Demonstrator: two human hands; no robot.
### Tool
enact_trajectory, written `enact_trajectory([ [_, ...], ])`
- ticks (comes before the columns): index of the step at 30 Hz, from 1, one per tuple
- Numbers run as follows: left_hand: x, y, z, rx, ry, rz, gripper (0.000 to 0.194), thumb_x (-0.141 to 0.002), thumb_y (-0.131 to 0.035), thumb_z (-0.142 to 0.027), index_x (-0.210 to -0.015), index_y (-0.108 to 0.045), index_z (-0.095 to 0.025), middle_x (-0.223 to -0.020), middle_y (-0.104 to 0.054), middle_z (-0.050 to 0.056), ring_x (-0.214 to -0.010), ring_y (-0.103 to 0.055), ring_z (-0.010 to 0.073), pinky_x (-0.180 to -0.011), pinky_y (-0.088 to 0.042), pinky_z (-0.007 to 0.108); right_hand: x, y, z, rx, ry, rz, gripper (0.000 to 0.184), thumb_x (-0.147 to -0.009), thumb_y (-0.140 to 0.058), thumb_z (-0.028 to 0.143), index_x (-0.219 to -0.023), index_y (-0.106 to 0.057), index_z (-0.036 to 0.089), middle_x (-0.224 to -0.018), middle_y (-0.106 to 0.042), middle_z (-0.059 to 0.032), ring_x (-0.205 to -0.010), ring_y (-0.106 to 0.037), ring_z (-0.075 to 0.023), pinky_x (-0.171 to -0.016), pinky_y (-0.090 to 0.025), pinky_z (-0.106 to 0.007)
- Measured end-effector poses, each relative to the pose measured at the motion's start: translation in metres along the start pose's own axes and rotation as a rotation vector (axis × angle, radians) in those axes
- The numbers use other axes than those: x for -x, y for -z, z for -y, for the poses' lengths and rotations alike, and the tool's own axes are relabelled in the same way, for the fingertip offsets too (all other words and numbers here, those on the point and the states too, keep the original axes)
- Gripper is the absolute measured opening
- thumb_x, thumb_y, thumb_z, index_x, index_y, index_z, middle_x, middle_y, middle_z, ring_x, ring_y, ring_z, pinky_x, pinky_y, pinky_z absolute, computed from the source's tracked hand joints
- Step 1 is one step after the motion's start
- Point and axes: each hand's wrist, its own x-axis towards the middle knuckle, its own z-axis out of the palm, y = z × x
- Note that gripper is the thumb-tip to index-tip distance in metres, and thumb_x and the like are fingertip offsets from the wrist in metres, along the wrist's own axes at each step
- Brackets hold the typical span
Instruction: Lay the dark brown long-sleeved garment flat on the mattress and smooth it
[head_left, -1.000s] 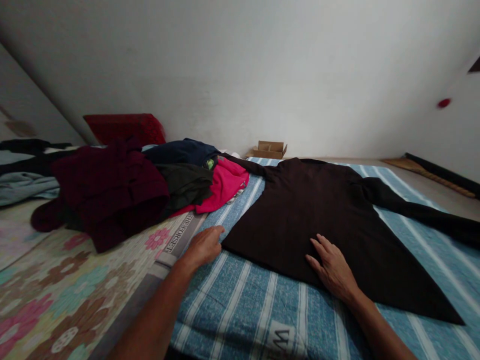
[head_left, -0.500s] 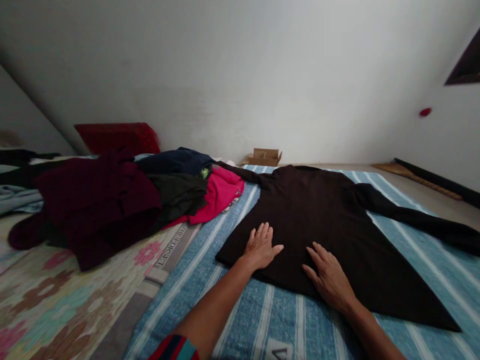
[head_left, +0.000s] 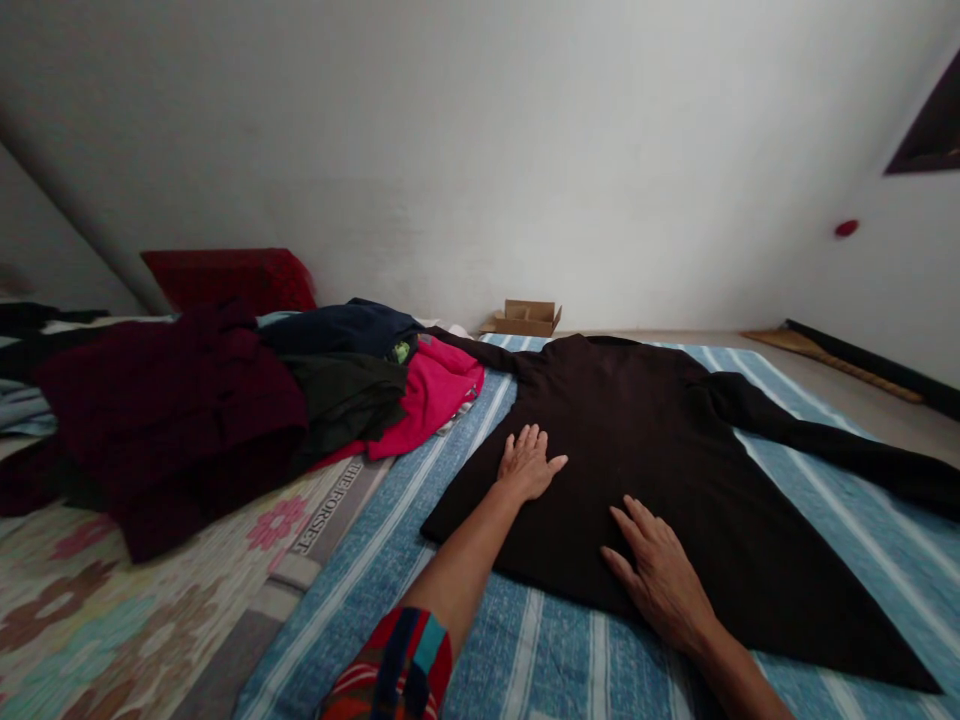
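Observation:
A dark brown long-sleeved garment (head_left: 645, 440) lies spread flat on a blue striped blanket (head_left: 525, 650), sleeves out to both sides. My left hand (head_left: 529, 463) rests flat on its left part, fingers stretched out. My right hand (head_left: 660, 575) lies flat near the lower hem, fingers spread. Neither hand holds anything.
A pile of clothes lies to the left: a maroon piece (head_left: 165, 400), a dark green one (head_left: 345, 395), a pink one (head_left: 431, 395), a navy one (head_left: 341, 325). A red pillow (head_left: 225, 275) sits behind. A small cardboard box (head_left: 525, 317) stands by the wall. A floral sheet (head_left: 112, 600) covers the left.
My left hand moved from the garment's left edge onto the cloth and then slid farther up it. My right hand stayed flat near the hem.

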Motion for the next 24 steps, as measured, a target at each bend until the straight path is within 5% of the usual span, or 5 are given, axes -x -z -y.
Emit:
enact_trajectory([
  [12, 0.078, 0.000, -0.018, 0.003, -0.046, 0.043, 0.076, -0.088, -0.026, -0.062, -0.144, -0.027, -0.011, -0.153, -0.016, 0.013, -0.141, -0.009, 0.0269, -0.112, -0.012, 0.049, -0.001, 0.002, -0.001, -0.005, 0.006, 0.010, 0.058, -0.090, -0.038, 0.050, -0.134, -0.047, 0.014, -0.146, -0.035, -0.0145, -0.135, -0.030, -0.0275, -0.110, -0.024, -0.046],
  [20, 0.088, 0.010, -0.007, -0.075, -0.078, 0.053, 0.067, -0.090, -0.031, -0.054, -0.143, -0.032, -0.013, -0.152, -0.018, 0.013, -0.141, -0.012, 0.0273, -0.111, -0.015, 0.052, -0.007, 0.021, 0.010, -0.088, -0.030, 0.062, 0.060, -0.090, -0.040, 0.049, -0.137, -0.043, 0.013, -0.148, -0.031, -0.0156, -0.137, -0.026, -0.0276, -0.111, -0.021, -0.045],
  [24, 0.090, 0.028, -0.016, -0.081, -0.088, 0.023, 0.056, -0.088, -0.041, -0.043, -0.134, -0.047, -0.012, -0.147, -0.031, 0.016, -0.138, -0.022, 0.0294, -0.108, -0.020, 0.053, -0.010, 0.027, 0.012, -0.140, -0.041, 0.065, 0.060, -0.089, -0.043, 0.049, -0.138, -0.041, 0.014, -0.149, -0.029, -0.0153, -0.138, -0.023, -0.0272, -0.111, -0.019, -0.046],
])
